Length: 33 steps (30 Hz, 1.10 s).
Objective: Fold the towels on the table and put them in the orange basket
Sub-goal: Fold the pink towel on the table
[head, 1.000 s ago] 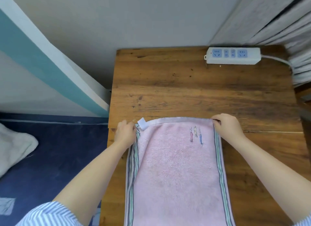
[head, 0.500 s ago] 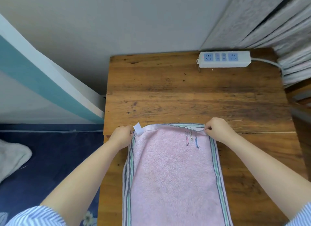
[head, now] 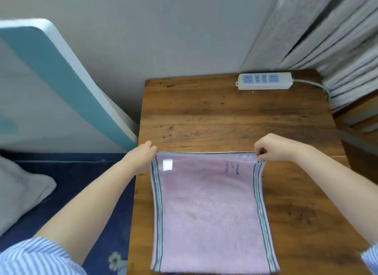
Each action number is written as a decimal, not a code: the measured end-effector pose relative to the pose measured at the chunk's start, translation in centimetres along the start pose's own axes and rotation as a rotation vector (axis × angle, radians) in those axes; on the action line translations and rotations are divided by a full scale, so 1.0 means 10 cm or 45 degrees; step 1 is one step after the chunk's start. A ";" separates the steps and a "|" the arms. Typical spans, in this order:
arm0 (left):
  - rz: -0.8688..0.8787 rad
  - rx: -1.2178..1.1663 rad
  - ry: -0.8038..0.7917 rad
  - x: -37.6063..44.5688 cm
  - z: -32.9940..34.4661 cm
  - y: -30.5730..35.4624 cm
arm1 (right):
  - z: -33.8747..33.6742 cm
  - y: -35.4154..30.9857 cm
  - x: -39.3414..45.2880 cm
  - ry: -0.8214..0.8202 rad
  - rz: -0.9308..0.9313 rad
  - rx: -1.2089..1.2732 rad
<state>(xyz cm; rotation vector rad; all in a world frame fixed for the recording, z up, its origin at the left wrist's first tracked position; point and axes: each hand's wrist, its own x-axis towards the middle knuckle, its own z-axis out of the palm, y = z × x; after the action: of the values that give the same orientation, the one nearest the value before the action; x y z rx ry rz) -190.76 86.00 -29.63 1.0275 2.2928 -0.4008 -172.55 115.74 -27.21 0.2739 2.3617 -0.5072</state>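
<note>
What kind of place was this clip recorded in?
Probably a bedroom or dorm room. A small wooden table stands against the wall with a power strip on it, a curtain hangs at the right, and a mattress-like slab leans at the left.

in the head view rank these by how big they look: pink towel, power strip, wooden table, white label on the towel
1. wooden table
2. pink towel, held at its far corners by the left hand and right hand
3. power strip, farther from the camera, so it looks smaller than it is
4. white label
</note>
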 end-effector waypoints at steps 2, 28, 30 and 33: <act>-0.032 0.027 0.062 -0.18 -0.14 -0.02 | -0.11 -0.09 -0.18 0.075 -0.001 -0.008; -0.150 0.270 1.203 -1.94 -1.42 0.06 | -0.73 -0.66 -1.82 1.505 0.146 -0.345; -0.240 0.220 1.035 -1.95 -1.38 0.09 | -0.68 -0.64 -1.81 1.451 0.134 -0.250; -0.269 0.288 0.951 -1.91 -1.34 0.10 | -0.65 -0.66 -1.80 1.323 0.164 -0.220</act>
<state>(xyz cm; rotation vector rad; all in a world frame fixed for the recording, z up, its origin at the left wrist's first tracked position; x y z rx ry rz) -185.14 82.16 -7.26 1.1871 3.0970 -0.4140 -165.33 111.58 -8.81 0.7386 3.3213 -0.0689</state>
